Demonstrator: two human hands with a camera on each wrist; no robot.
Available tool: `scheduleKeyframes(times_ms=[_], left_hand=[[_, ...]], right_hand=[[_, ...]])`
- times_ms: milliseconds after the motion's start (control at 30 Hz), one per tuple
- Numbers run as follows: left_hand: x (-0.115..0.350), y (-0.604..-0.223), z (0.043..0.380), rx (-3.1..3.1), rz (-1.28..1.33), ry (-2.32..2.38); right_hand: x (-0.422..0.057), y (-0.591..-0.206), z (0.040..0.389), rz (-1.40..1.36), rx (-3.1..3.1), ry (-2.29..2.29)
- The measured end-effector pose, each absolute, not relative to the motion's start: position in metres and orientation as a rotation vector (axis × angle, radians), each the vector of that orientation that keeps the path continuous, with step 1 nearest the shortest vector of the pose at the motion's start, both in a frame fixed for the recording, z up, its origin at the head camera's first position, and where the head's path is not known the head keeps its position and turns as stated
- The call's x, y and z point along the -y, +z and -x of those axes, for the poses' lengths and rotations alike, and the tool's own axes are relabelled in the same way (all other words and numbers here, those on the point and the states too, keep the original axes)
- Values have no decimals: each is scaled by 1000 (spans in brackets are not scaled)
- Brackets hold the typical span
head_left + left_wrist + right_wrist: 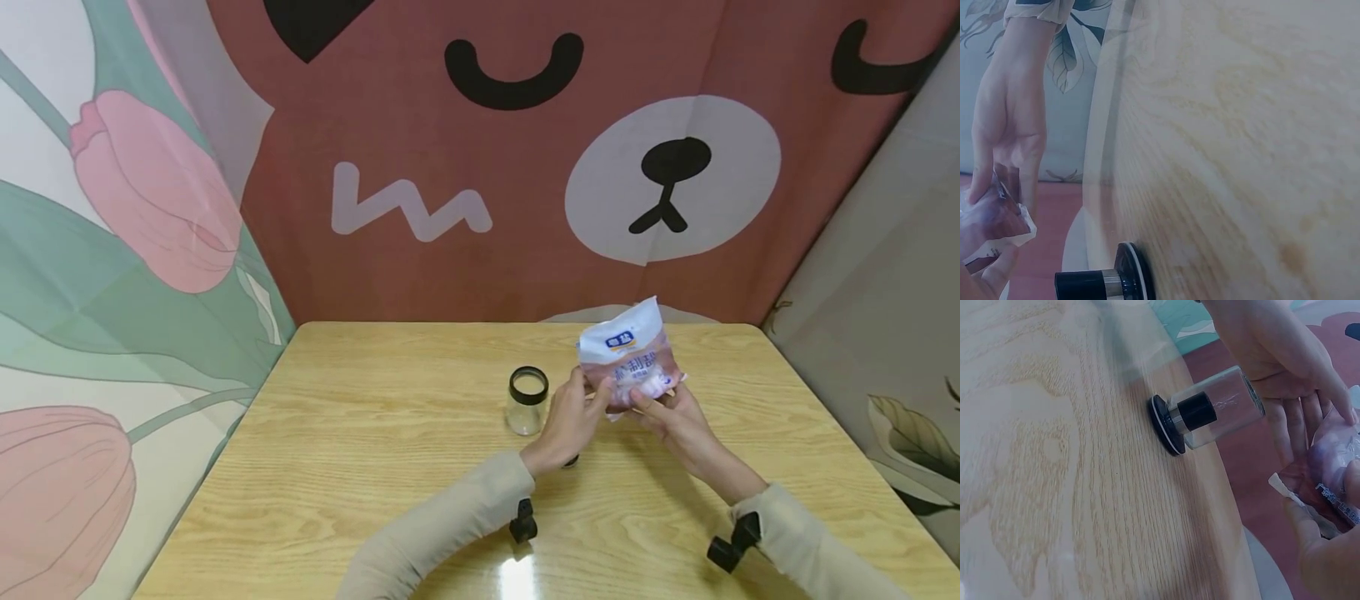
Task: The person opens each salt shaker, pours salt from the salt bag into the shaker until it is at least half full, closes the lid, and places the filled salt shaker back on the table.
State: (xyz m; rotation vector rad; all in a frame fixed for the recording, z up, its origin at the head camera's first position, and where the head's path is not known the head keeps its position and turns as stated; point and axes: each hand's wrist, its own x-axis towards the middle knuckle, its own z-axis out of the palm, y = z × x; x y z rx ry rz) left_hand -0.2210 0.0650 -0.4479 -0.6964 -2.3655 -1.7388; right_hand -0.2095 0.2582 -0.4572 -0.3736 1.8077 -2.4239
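Note:
Both hands hold a white-and-pink plastic packet (633,358) with printed lettering, tilted and raised over the table. My left hand (572,423) grips its left lower side, with the thumb on the front. At the lower right, my right hand (681,427) pinches it between thumb and fingers. A clear glass jar (524,418) with a black rim stands upright to the left of the left hand, its mouth uncovered. Below the left wrist, mostly hidden in the head view, sits a black lid (1166,427) with a silver-banded knob pointing up.
The light wood table (360,433) extends to a back edge beside a hanging cloth (525,275) printed with a bear. Flowered cloth (67,292) hangs on the left, and a grey leaf-patterned cloth (892,250) on the right.

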Motion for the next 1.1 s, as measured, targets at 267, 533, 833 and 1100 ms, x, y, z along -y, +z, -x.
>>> scheduleKeyframes(times_ms=[267,533,833,1100], left_hand=[[-65,-451,220,2400,627,-1618],[-64,-456,218,2419,586,-1533],[-63,-457,218,2408,593,-1629],[-61,-457,218,2376,586,-1691]], right_hand=[[-255,-457,210,354,-1861,-2423],[-251,-457,211,290,-1904,-2412],[-249,-451,213,257,-1945,-2387],[-247,-449,213,208,-1919,-2411]])
